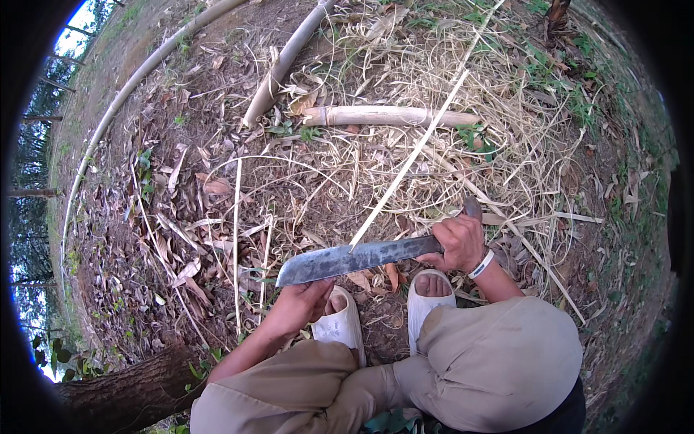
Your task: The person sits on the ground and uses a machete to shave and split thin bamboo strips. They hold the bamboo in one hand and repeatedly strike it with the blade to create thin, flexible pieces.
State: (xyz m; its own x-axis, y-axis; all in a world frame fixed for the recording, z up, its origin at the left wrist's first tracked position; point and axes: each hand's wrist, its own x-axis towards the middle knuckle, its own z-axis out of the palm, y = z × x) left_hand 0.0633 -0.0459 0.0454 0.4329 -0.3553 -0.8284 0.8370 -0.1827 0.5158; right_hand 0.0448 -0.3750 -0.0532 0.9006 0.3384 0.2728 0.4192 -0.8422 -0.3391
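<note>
Tan trousers (506,362), white slip-on sandals (341,331), white wristband (481,265), perhaps marked

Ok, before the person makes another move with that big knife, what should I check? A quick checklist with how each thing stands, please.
1. Right hand closed around the knife: ok.
2. Left hand well away from the blade: not ok; its fingers are right by the lower edge, near the tip.
3. Sharp edge facing away from the body: cannot tell which edge is sharp.
4. Long pale strip clear of the blade: cannot tell; its near end meets the blade in the picture, but contact is unclear.
5. Both sandals on the ground: ok.
</note>
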